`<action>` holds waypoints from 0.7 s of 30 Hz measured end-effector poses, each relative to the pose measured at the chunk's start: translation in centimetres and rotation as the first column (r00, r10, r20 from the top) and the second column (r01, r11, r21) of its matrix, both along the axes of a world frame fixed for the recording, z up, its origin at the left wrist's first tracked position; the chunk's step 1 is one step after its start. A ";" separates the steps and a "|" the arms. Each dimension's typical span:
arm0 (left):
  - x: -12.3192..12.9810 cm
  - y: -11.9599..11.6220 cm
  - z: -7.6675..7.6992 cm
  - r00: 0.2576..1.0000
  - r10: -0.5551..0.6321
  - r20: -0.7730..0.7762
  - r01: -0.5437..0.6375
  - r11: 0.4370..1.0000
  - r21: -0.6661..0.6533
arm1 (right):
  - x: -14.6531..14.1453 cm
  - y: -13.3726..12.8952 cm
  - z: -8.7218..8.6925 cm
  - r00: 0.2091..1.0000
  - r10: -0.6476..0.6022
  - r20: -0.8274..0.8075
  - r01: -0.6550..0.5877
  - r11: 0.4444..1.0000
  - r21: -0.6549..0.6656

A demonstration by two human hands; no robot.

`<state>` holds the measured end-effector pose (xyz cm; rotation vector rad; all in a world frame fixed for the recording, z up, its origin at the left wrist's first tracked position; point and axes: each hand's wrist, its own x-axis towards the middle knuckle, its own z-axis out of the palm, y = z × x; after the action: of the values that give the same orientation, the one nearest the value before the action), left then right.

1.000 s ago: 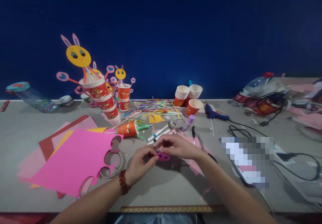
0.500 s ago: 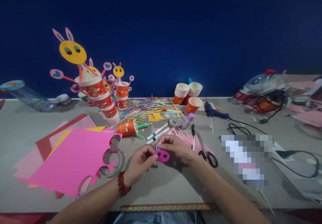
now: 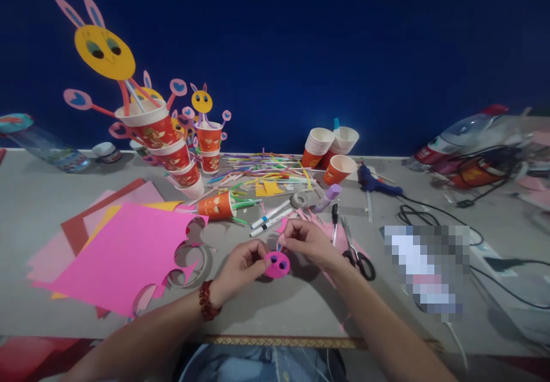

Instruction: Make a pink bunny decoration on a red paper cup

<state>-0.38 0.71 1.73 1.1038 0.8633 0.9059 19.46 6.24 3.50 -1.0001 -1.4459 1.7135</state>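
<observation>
A bright pink paper disc (image 3: 279, 268) with two dark drawn eyes is pinched between the thumb and fingers of my left hand (image 3: 244, 267), low over the table and facing up at me. My right hand (image 3: 307, 243) pinches a small paper ear with blue on it (image 3: 280, 245) at the disc's top edge. Whether the ear is stuck to the disc, I cannot tell. Just beyond my hands lie two white markers (image 3: 270, 219). Scissors with black handles (image 3: 360, 260) and a black pen (image 3: 334, 221) lie to the right of my right hand.
Pink sheets with round cutouts (image 3: 124, 256) lie left, beside a tape roll (image 3: 187, 276). Stacked cups with yellow rabbit faces (image 3: 105, 52) stand behind them. Straws (image 3: 262, 164), orange cups (image 3: 339, 170), a glue stick (image 3: 329, 197) and a blue glue gun (image 3: 378, 184) with its cord sit farther back.
The pink disc now faces up more fully, and the ear shows above its edge, with my right fingers slightly higher. The whole view has shifted a little.
</observation>
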 end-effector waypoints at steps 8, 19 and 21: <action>0.3 0.2 0.4 1.000 0.004 0.008 -0.003 0.993 -0.119 | 0.3 -0.3 0.1 0.999 -0.004 0.047 0.002 0.999 0.033; 0.6 0.2 0.8 1.000 0.020 0.014 -0.018 0.987 -0.157 | 0.2 -0.5 0.2 0.999 0.015 0.036 -0.016 0.999 0.044; 0.6 0.2 0.8 1.000 0.024 0.006 -0.022 0.987 -0.157 | 0.2 -0.5 0.4 0.999 0.016 0.043 -0.018 0.999 0.051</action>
<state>0.25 0.89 2.56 0.9551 0.9266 0.8457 19.66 5.72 3.90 -1.0051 -1.5220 1.6673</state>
